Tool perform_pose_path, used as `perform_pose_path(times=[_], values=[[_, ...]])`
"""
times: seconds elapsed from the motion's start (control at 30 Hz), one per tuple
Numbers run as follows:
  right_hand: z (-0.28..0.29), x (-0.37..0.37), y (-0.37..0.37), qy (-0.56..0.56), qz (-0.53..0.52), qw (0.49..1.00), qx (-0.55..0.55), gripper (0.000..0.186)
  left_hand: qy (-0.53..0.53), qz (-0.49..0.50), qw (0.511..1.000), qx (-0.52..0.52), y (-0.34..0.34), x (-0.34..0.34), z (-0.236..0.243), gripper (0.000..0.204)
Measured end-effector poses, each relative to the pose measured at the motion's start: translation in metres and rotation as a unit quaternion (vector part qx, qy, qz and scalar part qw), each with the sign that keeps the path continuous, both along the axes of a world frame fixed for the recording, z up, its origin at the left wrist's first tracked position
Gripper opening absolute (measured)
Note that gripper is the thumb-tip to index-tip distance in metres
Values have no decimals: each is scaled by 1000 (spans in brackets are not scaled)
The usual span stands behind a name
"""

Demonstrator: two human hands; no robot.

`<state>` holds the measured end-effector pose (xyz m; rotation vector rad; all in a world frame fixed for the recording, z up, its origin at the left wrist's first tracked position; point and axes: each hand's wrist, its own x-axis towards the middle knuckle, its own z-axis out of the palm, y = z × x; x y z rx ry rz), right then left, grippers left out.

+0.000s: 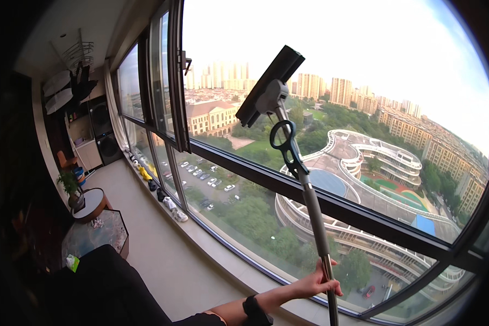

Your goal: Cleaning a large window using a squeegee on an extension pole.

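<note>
My left hand (311,283) reaches in from the lower edge, with a dark band (252,307) on its wrist. It is closed round the metal pole of a long-handled window squeegee (317,228), below the pole's grey sleeve. The pole leans up and slightly left. Its wide black head (270,86) is tilted and stands against the view of sky and buildings; whether it touches glass I cannot tell. A dark ring-shaped piece (289,146) sits on the pole below the head. My right hand is out of view.
A dark window rail (244,168) crosses behind the pole. At left, a framed window sash (171,76) stands at an angle. Several shoes (171,205) line the low ledge. Two low tables (95,236) and a dark bulky shape (106,288) lie left of the pale floor.
</note>
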<state>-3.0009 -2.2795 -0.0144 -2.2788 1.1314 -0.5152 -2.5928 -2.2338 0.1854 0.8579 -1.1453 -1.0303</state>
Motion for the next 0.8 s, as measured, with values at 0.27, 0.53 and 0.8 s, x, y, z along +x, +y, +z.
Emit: perform_pose_path(times=[0.27,0.53,0.8], values=[[-32,-98,23,-7,-68,997,36,36,-73,-148,986,17,-32,-143,-48,47],[-39,-135,35,-7,-96,995,25,36,-73,-271,959,27,-27,-194,-84,28],[-43,-146,54,9,-128,991,35,36,48,-312,948,37,11,-167,-62,36]])
